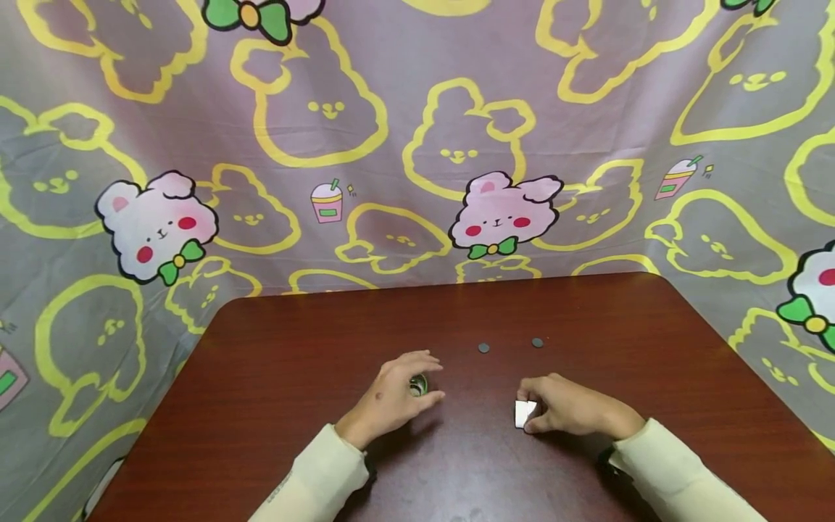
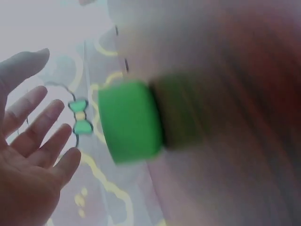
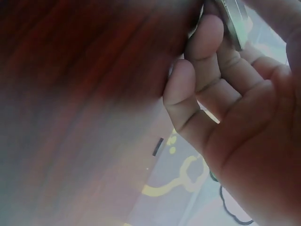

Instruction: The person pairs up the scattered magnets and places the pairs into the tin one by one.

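Observation:
In the head view my left hand (image 1: 391, 395) is spread beside a small green cylinder (image 1: 424, 384), whose round top looks hollow. The left wrist view shows this green cylinder (image 2: 129, 122) standing on the table, with the left hand (image 2: 35, 146) apart from it and its fingers extended. To the right, my right hand (image 1: 567, 406) pinches a small white flat piece (image 1: 524, 414) between thumb and fingers, low over the tabletop. Only a thin edge of the held piece (image 3: 233, 23) appears in the right wrist view, at the curled fingers of the right hand (image 3: 244, 113).
Two small dark discs, a left one (image 1: 483, 348) and a right one (image 1: 538, 343), lie on the brown wooden table (image 1: 313, 341) beyond the hands. A patterned cloth (image 1: 391, 145) hangs behind and along the sides of the table.

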Demonstrator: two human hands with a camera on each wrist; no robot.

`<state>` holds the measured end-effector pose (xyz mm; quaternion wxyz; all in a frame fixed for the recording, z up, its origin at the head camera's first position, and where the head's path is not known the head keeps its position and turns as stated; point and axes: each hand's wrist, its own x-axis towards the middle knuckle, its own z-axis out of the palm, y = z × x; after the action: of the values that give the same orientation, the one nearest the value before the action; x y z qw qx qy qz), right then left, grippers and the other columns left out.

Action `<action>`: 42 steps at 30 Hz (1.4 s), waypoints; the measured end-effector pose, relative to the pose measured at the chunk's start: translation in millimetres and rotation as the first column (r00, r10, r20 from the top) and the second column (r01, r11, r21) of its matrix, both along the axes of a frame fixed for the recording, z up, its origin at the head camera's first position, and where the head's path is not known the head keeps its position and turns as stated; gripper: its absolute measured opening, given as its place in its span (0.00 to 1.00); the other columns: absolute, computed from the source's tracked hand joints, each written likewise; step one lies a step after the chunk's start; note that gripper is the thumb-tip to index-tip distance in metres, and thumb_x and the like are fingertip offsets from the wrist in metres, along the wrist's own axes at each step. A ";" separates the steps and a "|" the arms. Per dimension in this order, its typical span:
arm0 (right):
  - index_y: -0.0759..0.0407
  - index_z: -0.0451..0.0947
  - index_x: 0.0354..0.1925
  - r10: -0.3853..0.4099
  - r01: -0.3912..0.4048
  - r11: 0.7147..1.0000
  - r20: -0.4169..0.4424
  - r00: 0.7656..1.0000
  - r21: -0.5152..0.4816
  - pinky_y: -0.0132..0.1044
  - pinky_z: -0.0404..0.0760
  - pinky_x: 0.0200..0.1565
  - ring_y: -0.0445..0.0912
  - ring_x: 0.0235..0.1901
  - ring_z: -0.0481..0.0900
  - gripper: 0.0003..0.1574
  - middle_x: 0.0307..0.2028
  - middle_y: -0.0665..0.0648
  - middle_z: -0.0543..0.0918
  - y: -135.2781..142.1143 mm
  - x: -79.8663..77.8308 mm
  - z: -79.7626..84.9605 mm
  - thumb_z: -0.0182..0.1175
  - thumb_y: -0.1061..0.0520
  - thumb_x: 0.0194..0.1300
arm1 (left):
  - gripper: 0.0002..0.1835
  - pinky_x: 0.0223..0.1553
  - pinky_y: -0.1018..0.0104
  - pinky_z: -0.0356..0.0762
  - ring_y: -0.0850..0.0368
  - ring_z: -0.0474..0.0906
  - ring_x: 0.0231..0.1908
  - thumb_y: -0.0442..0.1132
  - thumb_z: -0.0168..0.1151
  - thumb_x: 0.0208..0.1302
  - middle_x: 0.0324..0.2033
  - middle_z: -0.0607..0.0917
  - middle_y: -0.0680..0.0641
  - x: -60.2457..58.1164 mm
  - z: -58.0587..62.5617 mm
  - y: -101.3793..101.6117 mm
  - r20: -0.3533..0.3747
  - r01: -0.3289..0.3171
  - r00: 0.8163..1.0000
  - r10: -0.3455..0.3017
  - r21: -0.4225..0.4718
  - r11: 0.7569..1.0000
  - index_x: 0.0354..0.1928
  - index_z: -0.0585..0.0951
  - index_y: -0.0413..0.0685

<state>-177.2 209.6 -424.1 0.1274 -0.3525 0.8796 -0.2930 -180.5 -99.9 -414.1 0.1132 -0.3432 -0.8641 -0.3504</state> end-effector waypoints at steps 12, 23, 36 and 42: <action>0.53 0.80 0.29 0.018 0.020 0.987 0.231 0.973 -0.161 0.28 0.69 0.19 0.33 0.18 0.69 0.05 0.19 0.44 0.76 6.0 -3.0 -0.9 0.62 0.54 0.61 | 0.36 0.54 0.49 0.69 0.48 0.72 0.56 0.46 0.76 0.44 0.54 0.78 0.46 -14.1 -14.9 -40.4 0.385 -0.057 0.923 -0.011 0.165 0.985 0.57 0.75 0.45; 0.71 0.76 0.40 0.026 0.264 0.889 0.618 0.786 -0.374 0.29 0.72 0.20 0.38 0.17 0.70 0.14 0.28 0.64 0.82 -6.4 -5.2 -3.4 0.58 0.58 0.65 | 0.39 0.58 0.51 0.64 0.39 0.66 0.60 0.27 0.73 0.44 0.59 0.70 0.32 -27.4 -29.7 -59.7 0.564 0.011 0.794 -0.226 0.359 0.933 0.61 0.66 0.30; 0.73 0.73 0.43 0.030 0.372 0.815 0.674 0.739 -0.444 0.30 0.74 0.21 0.37 0.19 0.69 0.16 0.30 0.61 0.83 -35.2 -10.5 0.0 0.60 0.61 0.62 | 0.34 0.50 0.58 0.72 0.47 0.75 0.51 0.32 0.75 0.44 0.51 0.79 0.42 -22.2 -21.1 -48.6 0.537 0.035 0.833 -0.137 0.195 0.980 0.57 0.74 0.36; 0.74 0.73 0.43 0.034 0.388 0.797 0.675 0.737 -0.463 0.30 0.75 0.22 0.37 0.19 0.69 0.16 0.30 0.60 0.83 -48.3 -15.5 8.0 0.60 0.61 0.62 | 0.34 0.48 0.56 0.73 0.45 0.76 0.50 0.32 0.75 0.43 0.50 0.80 0.41 -14.3 -5.0 -43.7 0.537 0.018 0.836 -0.114 0.181 0.983 0.56 0.74 0.34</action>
<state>-192.7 161.3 -416.1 0.2826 -0.1586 0.6776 -0.6601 -194.8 -143.6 -419.1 -0.1208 -0.2481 -0.8152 -0.5091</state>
